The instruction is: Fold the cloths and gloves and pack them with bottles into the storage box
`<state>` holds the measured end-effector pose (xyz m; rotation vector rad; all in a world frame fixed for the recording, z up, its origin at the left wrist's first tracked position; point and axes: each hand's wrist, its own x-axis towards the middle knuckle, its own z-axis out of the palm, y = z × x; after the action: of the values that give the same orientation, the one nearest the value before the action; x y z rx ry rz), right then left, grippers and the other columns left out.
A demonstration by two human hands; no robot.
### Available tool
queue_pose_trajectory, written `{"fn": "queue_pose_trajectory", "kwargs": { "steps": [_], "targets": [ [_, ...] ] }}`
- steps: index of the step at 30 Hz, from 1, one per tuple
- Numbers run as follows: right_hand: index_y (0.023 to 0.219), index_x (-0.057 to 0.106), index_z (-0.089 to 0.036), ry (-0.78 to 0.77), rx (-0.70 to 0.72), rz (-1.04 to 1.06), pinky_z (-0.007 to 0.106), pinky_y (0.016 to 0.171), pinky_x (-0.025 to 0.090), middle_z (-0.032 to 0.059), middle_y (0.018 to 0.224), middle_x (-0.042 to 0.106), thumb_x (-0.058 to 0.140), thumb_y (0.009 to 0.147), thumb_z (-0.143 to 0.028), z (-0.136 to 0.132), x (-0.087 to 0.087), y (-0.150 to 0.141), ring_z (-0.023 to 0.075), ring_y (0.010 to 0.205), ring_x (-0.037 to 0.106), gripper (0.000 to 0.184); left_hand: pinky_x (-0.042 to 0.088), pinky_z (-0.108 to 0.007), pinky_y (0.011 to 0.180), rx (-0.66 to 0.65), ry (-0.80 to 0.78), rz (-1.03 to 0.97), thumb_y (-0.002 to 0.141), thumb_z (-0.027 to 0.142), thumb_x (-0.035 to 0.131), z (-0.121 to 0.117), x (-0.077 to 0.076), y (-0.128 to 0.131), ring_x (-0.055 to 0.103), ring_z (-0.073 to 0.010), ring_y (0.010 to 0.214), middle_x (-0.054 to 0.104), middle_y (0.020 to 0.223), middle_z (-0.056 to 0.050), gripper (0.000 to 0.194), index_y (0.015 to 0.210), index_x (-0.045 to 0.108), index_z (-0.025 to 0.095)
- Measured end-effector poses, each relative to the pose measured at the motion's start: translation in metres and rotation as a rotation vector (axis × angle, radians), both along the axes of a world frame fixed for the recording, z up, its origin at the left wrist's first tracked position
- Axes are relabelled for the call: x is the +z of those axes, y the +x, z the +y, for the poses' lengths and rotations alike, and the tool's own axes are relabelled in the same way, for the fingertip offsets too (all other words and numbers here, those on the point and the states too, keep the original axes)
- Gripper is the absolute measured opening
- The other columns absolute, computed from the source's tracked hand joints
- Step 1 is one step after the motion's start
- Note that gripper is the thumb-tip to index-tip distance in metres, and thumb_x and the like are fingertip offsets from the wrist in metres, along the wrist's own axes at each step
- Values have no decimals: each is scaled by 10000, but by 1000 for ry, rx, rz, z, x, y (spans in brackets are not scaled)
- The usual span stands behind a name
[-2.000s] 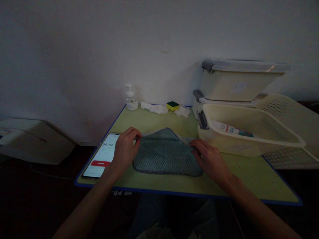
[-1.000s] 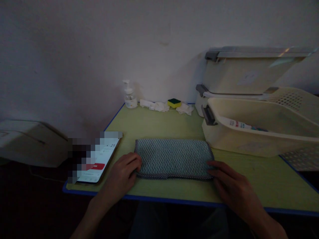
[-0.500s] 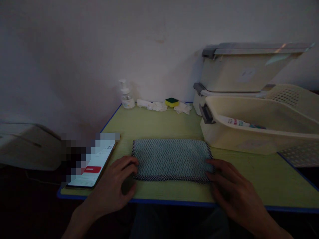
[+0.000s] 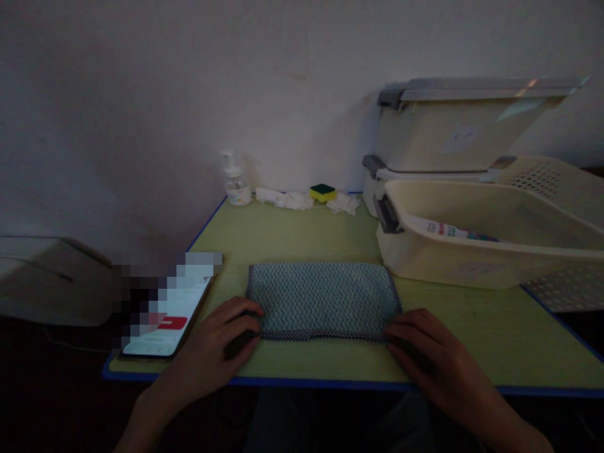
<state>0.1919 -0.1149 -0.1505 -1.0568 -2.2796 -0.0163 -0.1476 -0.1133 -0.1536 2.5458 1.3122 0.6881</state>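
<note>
Your half-curled left hand (image 4: pixel 210 346) is at the near-left corner of the cloth (image 4: pixel 325 299), flat on the worktop (image 4: pixel 302 233); your loosely bent right hand (image 4: pixel 436 355), near-right. Pinch: cannot tell. Apparent step: squaring edges; next calls for even tension.

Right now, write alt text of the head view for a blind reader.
A left hand and right hand touch the near corners of a textured bluish cloth on a green table; phone at left, open bin at right.
</note>
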Motion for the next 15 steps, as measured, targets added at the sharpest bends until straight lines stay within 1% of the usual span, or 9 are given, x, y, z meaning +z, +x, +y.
{"fn": "queue_pose_trajectory", "kwargs": {
  "steps": [3,7,11,15],
  "targets": [
    [962,621,-196,-31,-18,7,330,704,536,76,884,646,544,813,-178,1,1,0,190,818,610,169,484,-298,850,14,-24,-4,844,146,474,0,0,0,560,-153,988,576,1032,-48,105,816,549,213],
    [942,625,-213,-104,-41,-5,372,724,522,73,916,638,627,770,-238,2,2,-2,213,847,597,174,485,-295,846,9,-27,-18,841,146,471,0,0,0,559,-151,990,573,1039,-47,101,821,542,215],
    [880,626,-213,-196,-71,12,370,707,505,63,883,631,621,755,-183,4,4,-5,209,821,587,128,480,-286,853,4,-35,-17,842,148,480,1,-1,-2,560,-145,991,569,1043,-42,89,827,537,215],
    [823,609,-204,-276,-70,18,337,697,490,59,851,622,560,748,-108,5,6,-9,195,808,584,131,473,-284,869,-2,-43,-5,847,160,488,1,-3,-3,554,-142,1009,561,1062,-40,68,840,531,212]
  ]
}}
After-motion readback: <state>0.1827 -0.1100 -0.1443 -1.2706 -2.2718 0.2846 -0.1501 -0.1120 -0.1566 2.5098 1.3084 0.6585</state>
